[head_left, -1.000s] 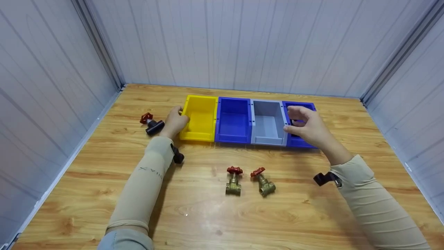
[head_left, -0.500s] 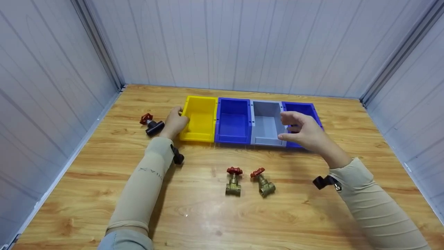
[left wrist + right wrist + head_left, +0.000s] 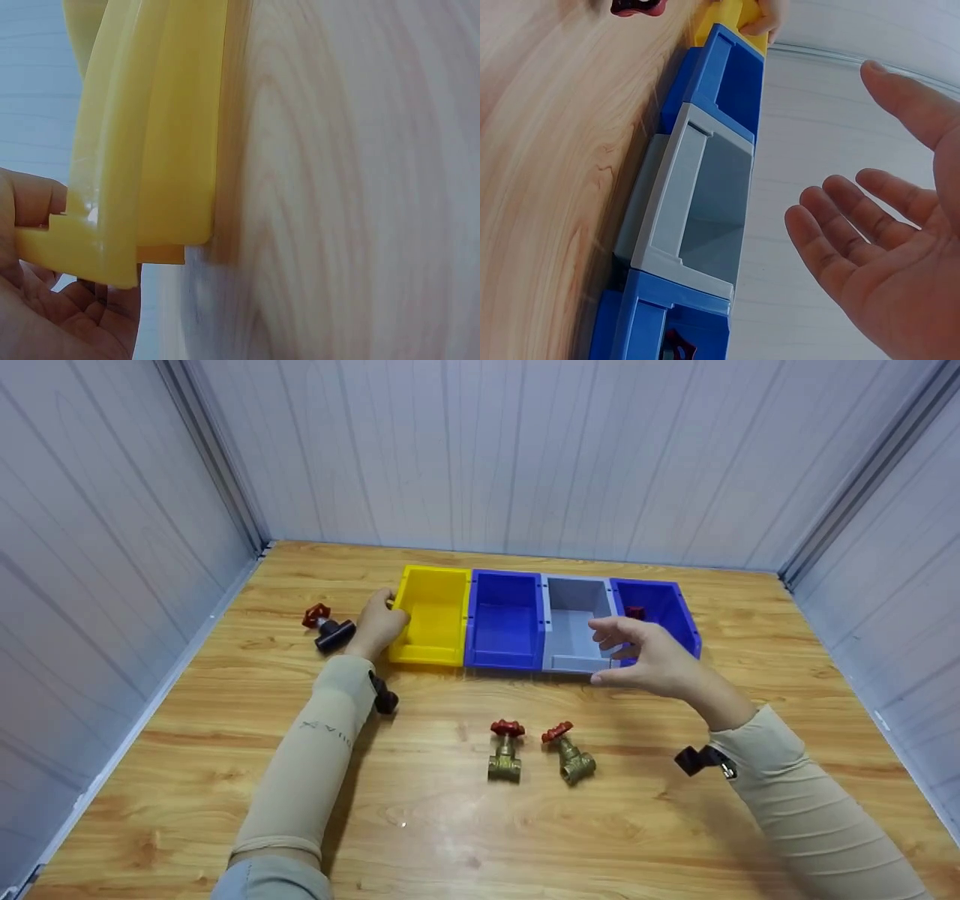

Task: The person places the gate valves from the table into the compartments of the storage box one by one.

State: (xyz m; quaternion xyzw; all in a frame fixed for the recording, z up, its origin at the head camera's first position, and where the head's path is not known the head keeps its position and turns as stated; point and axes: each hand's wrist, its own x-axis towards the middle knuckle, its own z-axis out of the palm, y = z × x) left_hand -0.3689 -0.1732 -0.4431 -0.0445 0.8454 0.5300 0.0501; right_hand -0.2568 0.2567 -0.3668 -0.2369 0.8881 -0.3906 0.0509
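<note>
My left hand (image 3: 381,622) grips the left rim of the yellow bin (image 3: 431,652); the left wrist view shows thumb and fingers on either side of its yellow edge (image 3: 112,172). Over the front of the grey bin (image 3: 577,662) and the right-hand blue bin (image 3: 679,622) hovers my right hand (image 3: 652,660), thumb and fingers spread, holding nothing. A valve with a red handwheel (image 3: 634,612) lies inside that blue bin, partly hidden; the right wrist view also shows its red wheel (image 3: 679,346). Between yellow and grey sits another blue bin (image 3: 505,652).
Two brass valves with red handwheels, one upright in view (image 3: 505,754) and one slanted (image 3: 570,756), lie on the wooden table (image 3: 420,840) in front of the bins. A black valve (image 3: 330,630) with a red wheel lies left of my left hand. Pale panel walls surround the table.
My right hand has drawn out of the right-hand blue bin, towards me and slightly left, uncovering the red handwheel inside. My left hand stays on the yellow bin.
</note>
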